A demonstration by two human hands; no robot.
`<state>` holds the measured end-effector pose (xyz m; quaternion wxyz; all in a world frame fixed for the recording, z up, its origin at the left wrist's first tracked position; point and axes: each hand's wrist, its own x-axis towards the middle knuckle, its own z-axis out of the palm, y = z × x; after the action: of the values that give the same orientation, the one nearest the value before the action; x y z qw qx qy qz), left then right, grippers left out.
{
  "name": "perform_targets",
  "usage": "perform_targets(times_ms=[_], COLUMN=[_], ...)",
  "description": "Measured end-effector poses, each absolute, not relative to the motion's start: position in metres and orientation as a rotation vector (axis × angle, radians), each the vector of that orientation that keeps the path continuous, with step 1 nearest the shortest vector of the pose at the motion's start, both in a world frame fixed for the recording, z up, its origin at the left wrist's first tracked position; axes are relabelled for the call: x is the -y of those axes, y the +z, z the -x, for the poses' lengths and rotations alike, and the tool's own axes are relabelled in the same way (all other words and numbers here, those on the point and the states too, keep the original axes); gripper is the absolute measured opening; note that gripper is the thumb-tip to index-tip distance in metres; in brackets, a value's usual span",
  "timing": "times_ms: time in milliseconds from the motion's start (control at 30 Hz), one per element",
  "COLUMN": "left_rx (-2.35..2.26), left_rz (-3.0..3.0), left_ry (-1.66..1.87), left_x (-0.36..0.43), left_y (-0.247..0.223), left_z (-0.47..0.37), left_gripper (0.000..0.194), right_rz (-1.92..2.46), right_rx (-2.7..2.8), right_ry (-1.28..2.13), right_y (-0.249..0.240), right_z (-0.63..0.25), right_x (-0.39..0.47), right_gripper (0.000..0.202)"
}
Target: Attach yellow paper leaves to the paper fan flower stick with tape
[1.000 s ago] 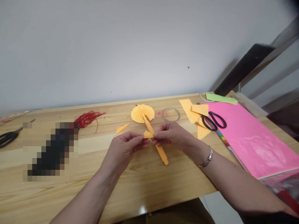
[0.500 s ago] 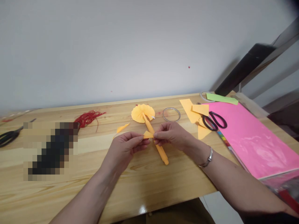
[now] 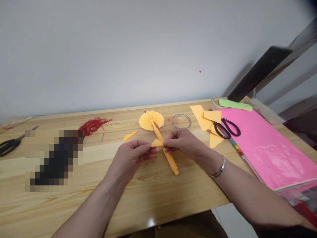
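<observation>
A small piece of orange paper (image 3: pixel 157 143) is stretched between my two hands, just above the table. My left hand (image 3: pixel 135 153) pinches its left end between thumb and fingers. At the other end, my right hand (image 3: pixel 180 142) pinches it in the same way; a silver bracelet circles that wrist. Beneath and behind them lies an orange paper stick (image 3: pixel 170 162), partly covered by the hands and the paper. Its far end meets a round, pleated orange paper fan (image 3: pixel 148 119). A narrow orange paper scrap (image 3: pixel 130 136) rests beyond my left hand.
Black-handled scissors (image 3: pixel 240 130) and orange paper pieces (image 3: pixel 200 115) lie at the right, beside pink paper sheets (image 3: pixel 279 152) and a green strip (image 3: pixel 235 105). A metal ring (image 3: pixel 182 121) sits near the fan. At left are red threads (image 3: pixel 94 126), a blurred-out dark object (image 3: pixel 56 160) and other scissors (image 3: pixel 10 146).
The paper between my hands has tilted slightly, so more of its face shows. Both hands have barely shifted, and the things on the table lie as before.
</observation>
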<state>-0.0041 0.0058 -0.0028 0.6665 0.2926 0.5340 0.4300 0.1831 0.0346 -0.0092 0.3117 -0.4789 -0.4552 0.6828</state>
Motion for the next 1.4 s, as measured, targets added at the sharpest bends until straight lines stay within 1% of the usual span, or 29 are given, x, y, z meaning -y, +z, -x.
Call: perform_targets(times_ms=[500, 867, 967, 1067, 1233, 1400], left_rx=[-1.227, -1.24, -1.233, -1.2, -1.171, -1.17], left_rz=[-0.699, -0.684, -0.679, -0.687, -0.726, -0.834], left_ry=[0.976, 0.996, 1.006, 1.007, 0.895, 0.824], left_x=[-0.006, -0.005, -0.006, -0.007, -0.006, -0.005], left_y=[-0.006, -0.008, -0.009, -0.007, -0.004, -0.006], left_z=[0.006, 0.006, 0.006, 0.005, 0.003, 0.001], left_gripper=[0.009, 0.015, 0.021, 0.033, 0.05, 0.057], right_rz=[1.32, 1.327, 1.312, 1.261, 1.228, 1.22], right_rx=[1.232, 1.244, 1.278, 1.352, 1.443, 1.558], right_ry=[1.759, 1.723, 1.701, 1.653, 1.601, 1.561], right_y=[-0.004, -0.003, -0.003, -0.004, -0.002, -0.001], right_z=[-0.182, -0.18, -0.18, -0.179, -0.178, -0.176], right_x=[-0.034, -0.033, -0.033, -0.032, -0.028, -0.026], right_gripper=[0.017, 0.017, 0.015, 0.013, 0.012, 0.011])
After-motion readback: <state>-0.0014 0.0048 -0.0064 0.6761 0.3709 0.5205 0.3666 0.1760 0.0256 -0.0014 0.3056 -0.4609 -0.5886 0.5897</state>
